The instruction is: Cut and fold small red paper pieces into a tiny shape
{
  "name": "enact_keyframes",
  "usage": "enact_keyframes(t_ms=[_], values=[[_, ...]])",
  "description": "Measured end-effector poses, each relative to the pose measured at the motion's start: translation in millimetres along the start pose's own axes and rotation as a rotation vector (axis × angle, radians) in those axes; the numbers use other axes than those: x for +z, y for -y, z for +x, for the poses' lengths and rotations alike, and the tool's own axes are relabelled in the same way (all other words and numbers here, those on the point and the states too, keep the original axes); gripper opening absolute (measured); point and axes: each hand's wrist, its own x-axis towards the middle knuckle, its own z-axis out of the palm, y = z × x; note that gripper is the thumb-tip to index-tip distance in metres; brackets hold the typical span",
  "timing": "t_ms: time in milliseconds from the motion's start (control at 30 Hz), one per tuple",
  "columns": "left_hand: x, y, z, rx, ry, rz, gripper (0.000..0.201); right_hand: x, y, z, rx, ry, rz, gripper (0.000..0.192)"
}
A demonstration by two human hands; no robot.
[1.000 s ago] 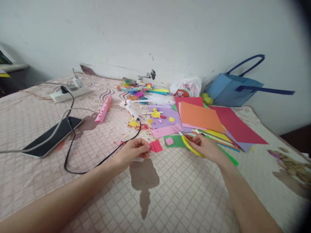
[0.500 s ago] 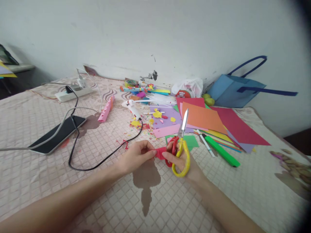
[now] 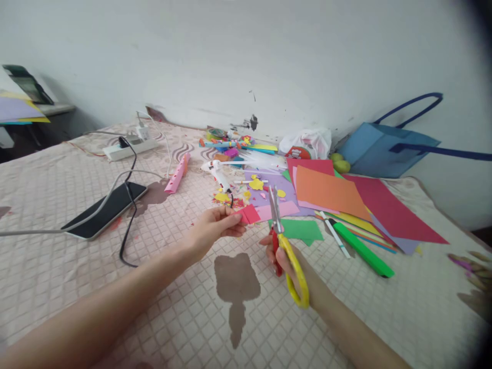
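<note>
A small red piece of paper (image 3: 250,213) is pinched between the thumb and fingers of my left hand (image 3: 215,226). My right hand (image 3: 295,264) grips a pair of scissors (image 3: 277,223) with one yellow and one red handle. Their blades point away from me and look slightly parted. The scissors are to the right of the red paper, and no contact between them shows. Beyond my right hand lies a green sheet of paper (image 3: 302,229), with a pink strip (image 3: 282,209) just behind it.
A white glue gun (image 3: 220,177) lies among paper scraps. Coloured sheets (image 3: 330,193), a green marker-like stick (image 3: 363,250) and a blue bag (image 3: 388,148) are at the right. To the left are a dark phone or tablet (image 3: 105,210), cables and a power strip (image 3: 130,148).
My hands have moved apart; the right hand has let go of the red paper. The scissors have turned to point more straight ahead and their blades have parted a little. The view has shifted left.
</note>
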Motion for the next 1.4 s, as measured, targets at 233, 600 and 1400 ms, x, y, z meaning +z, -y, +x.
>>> enact_keyframes(t_ms=[233,600,1400], values=[[-4.8,-13.2,0.7,0.128,-0.052,-0.121,0.018,0.1,11.0,-12.9,0.076,0.204,-0.028,0.041],[-2.6,-12.9,-5.2,0.177,-0.020,-0.062,0.018,6.5,33.2,-17.3,0.208,0.238,0.002,0.036],[5.4,-16.1,-11.3,0.156,-0.031,0.023,0.021,11.4,42.3,-15.2,0.212,0.209,-0.055,0.025]])
